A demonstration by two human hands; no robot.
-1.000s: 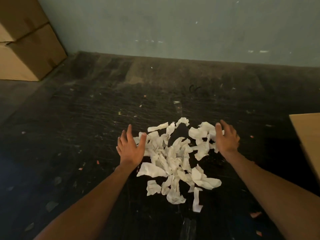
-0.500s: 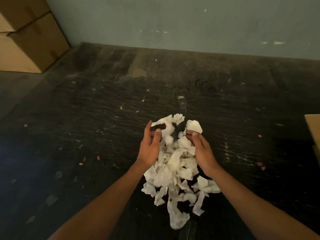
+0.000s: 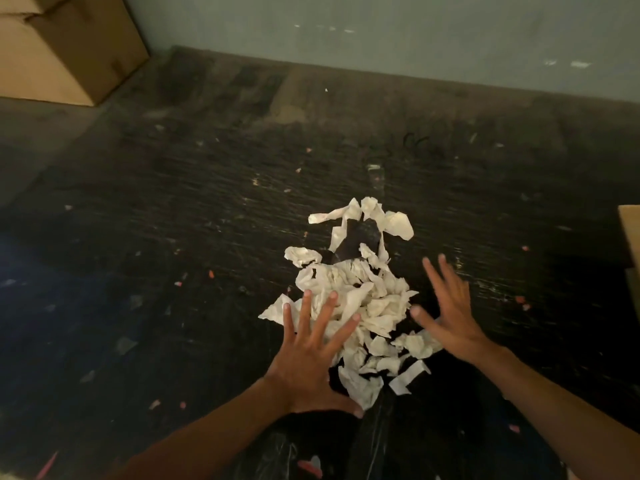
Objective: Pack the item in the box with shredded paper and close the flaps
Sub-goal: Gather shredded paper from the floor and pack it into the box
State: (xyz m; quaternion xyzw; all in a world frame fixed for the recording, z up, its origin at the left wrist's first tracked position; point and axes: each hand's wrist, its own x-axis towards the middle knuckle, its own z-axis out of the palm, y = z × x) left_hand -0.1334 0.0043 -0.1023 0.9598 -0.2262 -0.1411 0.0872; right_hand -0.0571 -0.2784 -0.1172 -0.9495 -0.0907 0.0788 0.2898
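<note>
The loose heap of white torn paper shreds [image 3: 356, 299] lies on the dark, scratched bench [image 3: 173, 237], strung out from the near edge toward the middle. Half a second ago both hands were cupped together around it, lifting a bunch; now the paper is back down in a narrower, longer pile, and both hands are spread flat with nothing in them. The left hand [image 3: 311, 358] presses its fingers on the near-left part of the heap — the right hand [image 3: 446, 317], blurred, hovers just beside the heap's right side, thumb near the shreds. Judged from this, the scoop was let go or only served to gather the pile, so no paper has yet reached the box; another gathering grip seems needed.

At the right edge of view a tan cardboard corner [image 3: 632, 237] shows, probably the box to fill, well apart from the heap. The item to pack is not in view. Stacked brown cartons [image 3: 69, 46] sit at the far left corner by the pale wall [image 3: 381, 22]. Between these the bench is open — only small scraps dot it — leaving free room to sweep rightward.
</note>
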